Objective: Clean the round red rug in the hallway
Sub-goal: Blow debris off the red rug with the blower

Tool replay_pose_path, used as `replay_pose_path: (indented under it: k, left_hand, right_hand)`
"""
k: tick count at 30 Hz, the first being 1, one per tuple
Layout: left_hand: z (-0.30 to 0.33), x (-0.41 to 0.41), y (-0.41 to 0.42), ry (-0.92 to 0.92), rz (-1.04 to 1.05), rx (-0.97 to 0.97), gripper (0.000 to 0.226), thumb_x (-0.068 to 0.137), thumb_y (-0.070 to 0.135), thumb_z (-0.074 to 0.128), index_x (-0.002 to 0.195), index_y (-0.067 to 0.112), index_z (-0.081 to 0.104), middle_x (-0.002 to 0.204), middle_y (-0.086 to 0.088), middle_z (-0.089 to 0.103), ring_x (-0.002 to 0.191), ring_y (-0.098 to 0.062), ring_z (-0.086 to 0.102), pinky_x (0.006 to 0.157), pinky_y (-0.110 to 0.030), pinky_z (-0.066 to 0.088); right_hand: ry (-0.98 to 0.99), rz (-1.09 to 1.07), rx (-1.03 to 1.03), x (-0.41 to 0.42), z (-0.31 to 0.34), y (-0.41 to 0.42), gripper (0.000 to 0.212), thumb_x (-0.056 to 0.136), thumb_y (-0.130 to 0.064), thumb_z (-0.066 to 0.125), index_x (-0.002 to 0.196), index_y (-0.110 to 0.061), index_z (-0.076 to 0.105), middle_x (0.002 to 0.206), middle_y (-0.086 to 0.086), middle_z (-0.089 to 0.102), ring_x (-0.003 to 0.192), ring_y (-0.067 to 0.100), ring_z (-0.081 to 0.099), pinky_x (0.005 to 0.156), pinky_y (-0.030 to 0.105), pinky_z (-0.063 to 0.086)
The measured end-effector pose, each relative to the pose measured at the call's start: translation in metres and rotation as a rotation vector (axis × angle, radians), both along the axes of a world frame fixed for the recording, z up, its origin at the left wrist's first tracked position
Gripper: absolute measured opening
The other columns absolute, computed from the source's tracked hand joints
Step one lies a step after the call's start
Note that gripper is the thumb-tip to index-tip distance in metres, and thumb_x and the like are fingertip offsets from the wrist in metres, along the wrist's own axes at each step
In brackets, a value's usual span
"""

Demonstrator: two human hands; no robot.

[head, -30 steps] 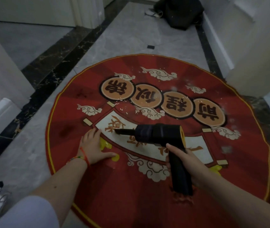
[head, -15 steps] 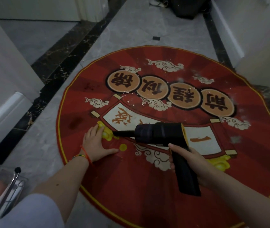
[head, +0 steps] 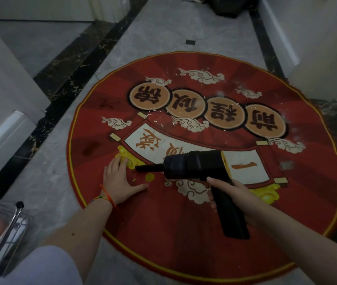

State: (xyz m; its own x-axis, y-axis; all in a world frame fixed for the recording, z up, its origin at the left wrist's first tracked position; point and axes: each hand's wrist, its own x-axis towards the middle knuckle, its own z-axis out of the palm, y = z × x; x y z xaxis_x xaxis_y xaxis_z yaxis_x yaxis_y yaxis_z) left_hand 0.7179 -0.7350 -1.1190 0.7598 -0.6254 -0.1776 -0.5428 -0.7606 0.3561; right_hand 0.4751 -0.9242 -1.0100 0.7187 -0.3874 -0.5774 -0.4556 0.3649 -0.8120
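The round red rug (head: 163, 233) lies on the grey marble hallway floor, printed with orange coins, white clouds and a white scroll. Small white crumbs dot its upper middle and grey dust smudges sit near its right rim. My right hand (head: 233, 198) grips the handle of a black handheld vacuum (head: 194, 164). Its thin nozzle points left, just above the rug near my left fingers. My left hand (head: 120, 177) presses flat on the rug's left part, fingers spread, beside a yellow ingot print.
White door frames and walls stand close on the left (head: 3, 95) and right (head: 315, 48). A dark bag (head: 225, 5) lies at the far end of the hallway. A chrome wire rack (head: 5, 227) pokes in at the lower left. A small black floor tile (head: 190, 42) sits beyond the rug.
The view has shifted so the rug sits further right and lower. The vacuum has slid slightly left over the scroll toward my left hand, which stays pressed on the rug.
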Motion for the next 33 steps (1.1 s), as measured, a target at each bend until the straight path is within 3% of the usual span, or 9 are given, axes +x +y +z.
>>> replay_pose_path:
  k: [7, 13, 18, 22, 26, 30, 33]
  left_hand:
    - [-0.004, -0.021, 0.01, -0.036, 0.035, -0.074, 0.131, 0.042, 0.092, 0.039, 0.148, 0.016, 0.027, 0.156, -0.007, 0.019, 0.145, -0.027, 0.011, 0.118, -0.045, 0.006]
    - [-0.005, -0.019, 0.011, -0.039, 0.042, -0.091, 0.13, 0.044, 0.093, 0.04, 0.147, 0.014, 0.029, 0.155, -0.007, 0.021, 0.144, -0.026, 0.013, 0.118, -0.044, 0.006]
    - [-0.006, -0.017, 0.015, -0.026, 0.157, -0.124, 0.131, 0.048, 0.085, 0.053, 0.149, 0.009, 0.022, 0.155, -0.007, 0.02, 0.145, -0.024, 0.012, 0.119, -0.042, 0.005]
    - [-0.006, -0.013, 0.02, -0.042, 0.109, -0.082, 0.137, 0.043, 0.093, 0.045, 0.15, 0.01, 0.021, 0.155, -0.007, 0.019, 0.144, -0.024, 0.011, 0.119, -0.043, 0.004]
    - [-0.007, -0.016, 0.016, -0.051, 0.131, -0.098, 0.14, 0.039, 0.094, 0.04, 0.149, 0.01, 0.022, 0.155, -0.007, 0.019, 0.145, -0.023, 0.01, 0.119, -0.042, 0.001]
    - [-0.009, -0.016, 0.009, -0.048, 0.128, -0.088, 0.137, 0.04, 0.094, 0.039, 0.148, 0.011, 0.024, 0.155, -0.007, 0.02, 0.145, -0.024, 0.01, 0.118, -0.044, 0.0]
    - [-0.008, -0.013, -0.003, -0.034, 0.102, -0.073, 0.132, 0.045, 0.091, 0.048, 0.148, 0.011, 0.025, 0.155, -0.008, 0.018, 0.145, -0.025, 0.008, 0.118, -0.046, 0.0]
  right_hand:
    - [0.046, 0.066, 0.043, -0.007, 0.004, -0.011, 0.029, 0.086, -0.033, 0.062, 0.084, -0.004, 0.058, 0.06, 0.007, 0.059, 0.051, 0.019, 0.057, 0.052, 0.028, 0.048]
    - [-0.012, 0.025, 0.059, 0.013, -0.008, 0.009, 0.032, 0.082, -0.035, 0.067, 0.093, -0.005, 0.06, 0.067, 0.009, 0.061, 0.058, 0.021, 0.059, 0.056, 0.03, 0.049]
    - [0.032, 0.041, 0.076, 0.004, -0.003, -0.002, 0.034, 0.081, -0.036, 0.066, 0.091, -0.005, 0.059, 0.067, 0.01, 0.06, 0.055, 0.02, 0.058, 0.052, 0.028, 0.048]
    - [0.109, 0.061, 0.076, -0.016, 0.002, -0.017, 0.033, 0.081, -0.036, 0.065, 0.084, -0.004, 0.059, 0.064, 0.009, 0.058, 0.05, 0.02, 0.056, 0.048, 0.027, 0.047]
    - [0.111, 0.024, 0.058, -0.017, -0.002, -0.011, 0.035, 0.079, -0.037, 0.066, 0.082, -0.003, 0.06, 0.063, 0.011, 0.058, 0.05, 0.021, 0.056, 0.049, 0.028, 0.047]
    - [0.014, -0.083, 0.021, -0.001, -0.007, 0.002, 0.038, 0.079, -0.036, 0.068, 0.099, -0.005, 0.061, 0.069, 0.01, 0.062, 0.058, 0.022, 0.061, 0.054, 0.03, 0.049]
    - [-0.016, -0.224, -0.004, 0.01, -0.009, 0.003, 0.035, 0.082, -0.034, 0.069, 0.1, -0.004, 0.063, 0.069, 0.011, 0.063, 0.059, 0.023, 0.063, 0.057, 0.032, 0.051]
